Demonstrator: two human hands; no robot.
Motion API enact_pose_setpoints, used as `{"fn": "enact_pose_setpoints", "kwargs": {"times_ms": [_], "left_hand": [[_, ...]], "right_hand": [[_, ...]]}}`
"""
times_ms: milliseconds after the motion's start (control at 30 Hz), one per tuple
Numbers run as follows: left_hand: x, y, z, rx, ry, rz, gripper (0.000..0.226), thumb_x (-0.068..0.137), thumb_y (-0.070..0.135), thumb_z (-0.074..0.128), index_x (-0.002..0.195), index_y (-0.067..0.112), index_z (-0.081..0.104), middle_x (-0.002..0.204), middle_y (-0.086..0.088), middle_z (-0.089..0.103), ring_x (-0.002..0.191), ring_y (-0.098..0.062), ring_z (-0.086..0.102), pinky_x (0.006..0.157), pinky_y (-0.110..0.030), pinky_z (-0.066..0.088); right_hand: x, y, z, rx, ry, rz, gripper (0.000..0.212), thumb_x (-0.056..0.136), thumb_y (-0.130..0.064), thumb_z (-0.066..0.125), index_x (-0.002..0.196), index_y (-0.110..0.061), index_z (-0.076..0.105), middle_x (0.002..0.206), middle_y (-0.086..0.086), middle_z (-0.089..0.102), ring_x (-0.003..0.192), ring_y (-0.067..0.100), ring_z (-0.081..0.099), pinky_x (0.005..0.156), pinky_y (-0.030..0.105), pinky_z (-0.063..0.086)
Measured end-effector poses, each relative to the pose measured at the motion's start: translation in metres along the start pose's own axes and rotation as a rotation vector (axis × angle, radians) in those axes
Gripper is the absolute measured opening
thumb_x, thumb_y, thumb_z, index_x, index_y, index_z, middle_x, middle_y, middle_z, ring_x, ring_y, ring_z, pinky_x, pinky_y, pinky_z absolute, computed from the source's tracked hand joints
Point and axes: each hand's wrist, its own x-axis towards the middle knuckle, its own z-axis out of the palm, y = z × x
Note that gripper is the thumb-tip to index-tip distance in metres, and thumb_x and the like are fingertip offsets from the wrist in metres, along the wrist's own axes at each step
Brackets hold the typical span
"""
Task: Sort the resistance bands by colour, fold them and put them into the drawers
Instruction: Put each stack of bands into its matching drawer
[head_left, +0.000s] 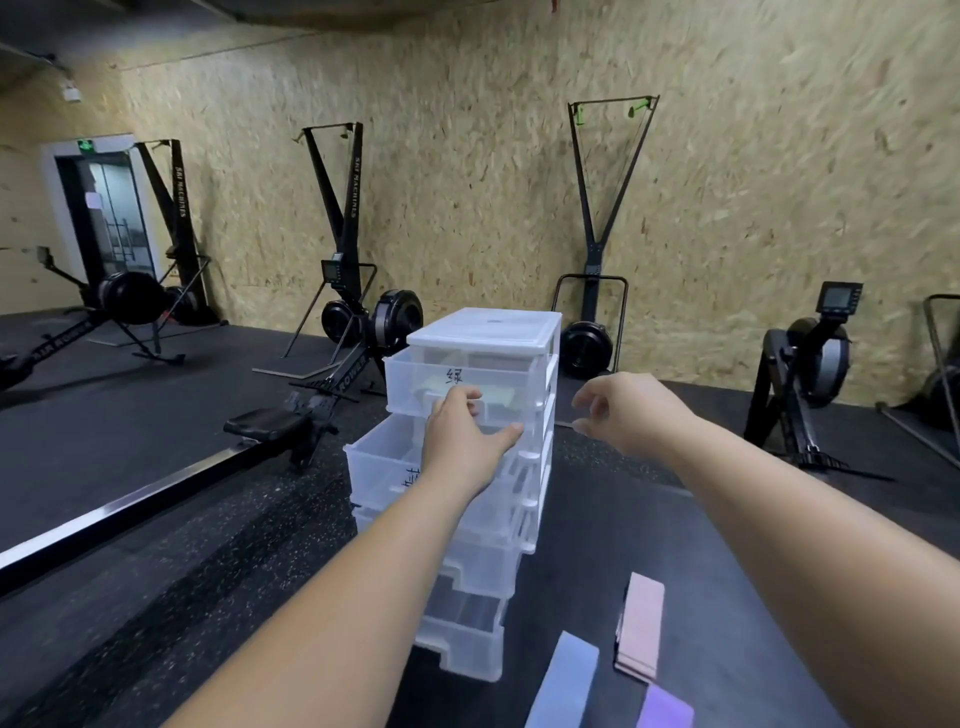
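A translucent white drawer tower stands on the dark floor ahead of me. Its top drawer carries a handwritten label and holds a pale green band. My left hand has its fingers curled at this drawer's front handle, thumb stretched to the right. The second drawer is pulled out below my wrist. My right hand hovers just right of the tower, fingers loosely curled, holding nothing. On the floor at lower right lie a pink band, a light blue band and a purple band.
Rowing machines and upright ski machines line the chipboard wall behind and to the left. Another rower stands at right. A metal rail runs across the floor at left. A doorway is at far left.
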Motion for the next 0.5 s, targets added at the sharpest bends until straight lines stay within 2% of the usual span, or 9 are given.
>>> {"fn": "enact_pose_setpoints", "kwargs": {"times_ms": [167, 300, 500], "left_hand": [[-0.048, 0.012, 0.029, -0.038, -0.033, 0.086, 0.055, 0.084, 0.039, 0.087, 0.13, 0.026, 0.059, 0.118, 0.007, 0.058, 0.104, -0.012, 0.059, 0.089, -0.026, 0.046], [-0.077, 0.007, 0.059, -0.079, -0.125, 0.093, 0.05, 0.083, 0.037, 0.088, 0.125, 0.027, 0.062, 0.113, 0.007, 0.061, 0.1, -0.01, 0.061, 0.091, -0.026, 0.051], [-0.106, -0.021, 0.109, -0.021, -0.313, 0.033, 0.054, 0.084, 0.038, 0.087, 0.13, 0.027, 0.06, 0.115, 0.007, 0.06, 0.096, -0.009, 0.059, 0.087, -0.025, 0.049]], "right_hand": [[-0.049, 0.029, 0.014, -0.017, -0.059, 0.08, 0.037, 0.089, -0.046, 0.079, 0.123, -0.031, 0.072, 0.106, -0.01, 0.07, 0.099, 0.02, 0.066, 0.086, 0.034, 0.057], [-0.077, 0.051, 0.029, -0.053, -0.113, 0.126, 0.038, 0.09, -0.046, 0.077, 0.126, -0.033, 0.07, 0.113, -0.009, 0.071, 0.096, 0.018, 0.063, 0.077, 0.029, 0.05], [-0.107, 0.086, 0.064, -0.091, -0.179, 0.178, 0.041, 0.091, -0.048, 0.074, 0.13, -0.036, 0.068, 0.116, -0.008, 0.071, 0.103, 0.019, 0.066, 0.086, 0.033, 0.056]]}}
